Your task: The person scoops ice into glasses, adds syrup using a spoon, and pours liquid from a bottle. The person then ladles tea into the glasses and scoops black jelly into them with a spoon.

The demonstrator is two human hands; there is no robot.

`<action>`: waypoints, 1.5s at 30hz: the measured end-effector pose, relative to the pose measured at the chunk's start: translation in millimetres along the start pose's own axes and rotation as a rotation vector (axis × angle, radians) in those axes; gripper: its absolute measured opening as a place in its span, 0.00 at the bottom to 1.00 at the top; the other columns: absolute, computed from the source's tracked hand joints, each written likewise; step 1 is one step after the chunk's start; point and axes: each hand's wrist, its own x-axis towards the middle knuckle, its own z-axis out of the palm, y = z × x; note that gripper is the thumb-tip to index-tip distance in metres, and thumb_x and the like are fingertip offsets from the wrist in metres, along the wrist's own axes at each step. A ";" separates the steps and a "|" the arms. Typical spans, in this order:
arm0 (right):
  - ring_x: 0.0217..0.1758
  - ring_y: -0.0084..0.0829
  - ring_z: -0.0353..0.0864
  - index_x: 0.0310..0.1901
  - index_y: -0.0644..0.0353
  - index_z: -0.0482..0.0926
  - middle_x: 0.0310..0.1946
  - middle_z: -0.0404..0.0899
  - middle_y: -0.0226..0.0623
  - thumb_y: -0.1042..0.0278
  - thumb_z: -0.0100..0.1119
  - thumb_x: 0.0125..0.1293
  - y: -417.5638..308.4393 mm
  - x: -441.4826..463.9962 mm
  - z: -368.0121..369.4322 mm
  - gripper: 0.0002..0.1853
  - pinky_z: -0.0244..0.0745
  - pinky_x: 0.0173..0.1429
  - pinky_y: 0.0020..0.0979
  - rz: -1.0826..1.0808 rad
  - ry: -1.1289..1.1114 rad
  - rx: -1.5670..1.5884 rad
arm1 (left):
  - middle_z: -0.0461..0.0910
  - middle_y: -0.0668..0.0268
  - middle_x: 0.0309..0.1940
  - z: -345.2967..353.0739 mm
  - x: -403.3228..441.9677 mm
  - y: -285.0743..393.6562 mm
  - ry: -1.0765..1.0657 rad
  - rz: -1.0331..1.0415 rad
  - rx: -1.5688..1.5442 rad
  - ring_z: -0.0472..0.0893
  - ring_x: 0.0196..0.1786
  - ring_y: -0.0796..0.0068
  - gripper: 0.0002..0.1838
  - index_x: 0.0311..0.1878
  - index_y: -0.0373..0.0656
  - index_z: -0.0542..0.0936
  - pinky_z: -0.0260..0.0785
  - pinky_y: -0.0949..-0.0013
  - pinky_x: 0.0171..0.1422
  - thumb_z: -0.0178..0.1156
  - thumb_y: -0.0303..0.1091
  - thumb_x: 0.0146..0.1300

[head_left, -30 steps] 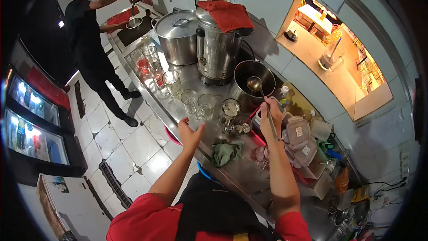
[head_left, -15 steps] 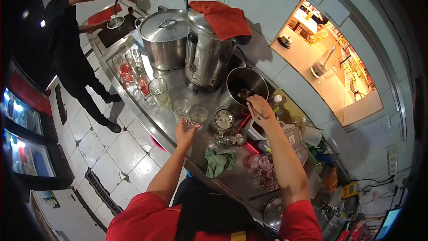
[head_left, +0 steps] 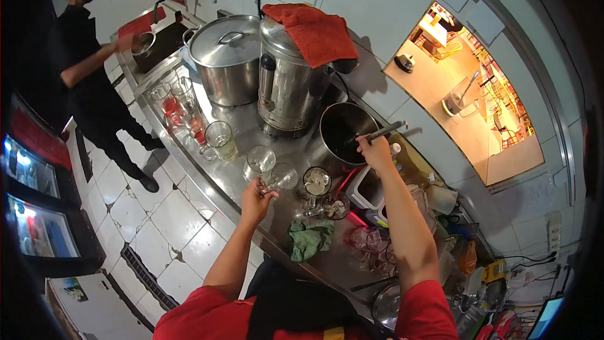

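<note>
My left hand (head_left: 254,201) is closed around the handles of two clear glass mugs, one mug (head_left: 260,162) beside the other mug (head_left: 282,177). Both look see-through, with nothing visible inside. My right hand (head_left: 375,153) grips the handle of a ladle (head_left: 389,129) at the rim of a deep steel pot (head_left: 340,152). The ladle's lower end is down inside the pot, where dark contents hide it. Close to the mugs stands a glass mug holding pale pieces (head_left: 316,181), and another mug (head_left: 336,206) is beside it.
A steel urn (head_left: 286,88) with a red cloth (head_left: 314,33) and a lidded stockpot (head_left: 226,56) stand behind. More glasses (head_left: 220,140) line the left counter edge. A green cloth (head_left: 311,239) lies in front. A co-worker (head_left: 82,69) holds a metal strainer at the sink.
My right hand has tilted the ladle, so its handle now shows above the pot rim and its bowl is hidden. The mugs in my left hand have shifted slightly. The co-worker's raised arm has lowered.
</note>
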 end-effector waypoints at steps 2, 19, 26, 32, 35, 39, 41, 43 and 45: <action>0.26 0.27 0.82 0.38 0.63 0.88 0.20 0.83 0.34 0.63 0.60 0.72 4.9 8.5 -6.9 0.13 0.74 0.34 0.32 0.137 0.000 0.104 | 0.67 0.69 0.25 -4.1 6.1 13.9 -0.019 0.021 -0.034 0.66 0.30 0.80 0.20 0.38 0.39 0.70 0.72 0.71 0.38 0.77 0.21 0.57; 0.25 0.27 0.80 0.38 0.64 0.89 0.24 0.85 0.36 0.60 0.58 0.71 -67.8 33.3 -124.9 0.16 0.74 0.33 0.33 0.029 0.156 0.040 | 0.69 0.72 0.25 16.1 89.8 168.8 -0.443 0.091 0.118 0.67 0.31 0.77 0.23 0.34 0.39 0.72 0.65 0.67 0.37 0.81 0.39 0.56; 0.26 0.27 0.80 0.36 0.66 0.89 0.23 0.84 0.35 0.61 0.55 0.69 -124.4 22.4 -160.6 0.17 0.75 0.35 0.33 -0.008 0.166 0.022 | 0.74 0.60 0.21 42.2 108.7 180.8 -0.545 0.200 0.283 0.71 0.27 0.62 0.26 0.29 0.39 0.73 0.67 0.58 0.35 0.82 0.44 0.52; 0.27 0.29 0.84 0.36 0.66 0.89 0.24 0.87 0.39 0.60 0.56 0.69 -157.6 8.0 -158.3 0.18 0.78 0.37 0.34 -0.055 0.188 -0.019 | 0.78 0.57 0.23 63.1 112.5 203.5 -0.627 0.204 0.386 0.77 0.29 0.55 0.29 0.28 0.38 0.73 0.69 0.54 0.37 0.82 0.49 0.51; 0.28 0.31 0.87 0.36 0.65 0.89 0.25 0.88 0.40 0.58 0.57 0.70 -170.8 -4.3 -148.5 0.18 0.79 0.37 0.36 -0.100 0.160 -0.090 | 0.79 0.55 0.24 71.7 109.9 210.1 -0.606 0.243 0.415 0.79 0.30 0.50 0.29 0.28 0.37 0.74 0.70 0.53 0.38 0.83 0.50 0.50; 0.21 0.29 0.81 0.37 0.69 0.86 0.23 0.84 0.39 0.57 0.61 0.74 -188.3 -58.0 -109.3 0.19 0.76 0.30 0.36 -0.276 0.218 -0.183 | 0.80 0.52 0.24 74.5 100.3 218.4 -0.525 0.284 0.367 0.80 0.31 0.45 0.29 0.29 0.37 0.74 0.70 0.51 0.37 0.82 0.50 0.51; 0.30 0.42 0.83 0.40 0.65 0.85 0.30 0.82 0.46 0.63 0.62 0.74 -155.9 -86.7 -65.4 0.12 0.76 0.34 0.38 -0.724 0.488 -0.425 | 0.80 0.51 0.24 75.2 96.2 213.9 -0.492 0.285 0.344 0.80 0.31 0.44 0.28 0.29 0.37 0.74 0.70 0.51 0.37 0.81 0.50 0.51; 0.30 0.38 0.78 0.50 0.66 0.83 0.26 0.69 0.40 0.72 0.65 0.67 -166.2 -127.8 -54.3 0.12 0.74 0.33 0.39 -0.858 0.288 -0.362 | 0.80 0.51 0.24 77.1 91.6 199.2 -0.402 0.303 0.206 0.81 0.31 0.44 0.28 0.29 0.36 0.75 0.71 0.52 0.36 0.81 0.50 0.51; 0.32 0.34 0.78 0.50 0.71 0.82 0.28 0.70 0.36 0.75 0.67 0.61 -160.2 -157.4 -42.2 0.16 0.75 0.34 0.34 -0.979 0.273 -0.492 | 0.80 0.51 0.24 72.3 81.6 197.7 -0.378 0.297 0.192 0.80 0.30 0.45 0.25 0.30 0.36 0.75 0.70 0.53 0.36 0.80 0.45 0.54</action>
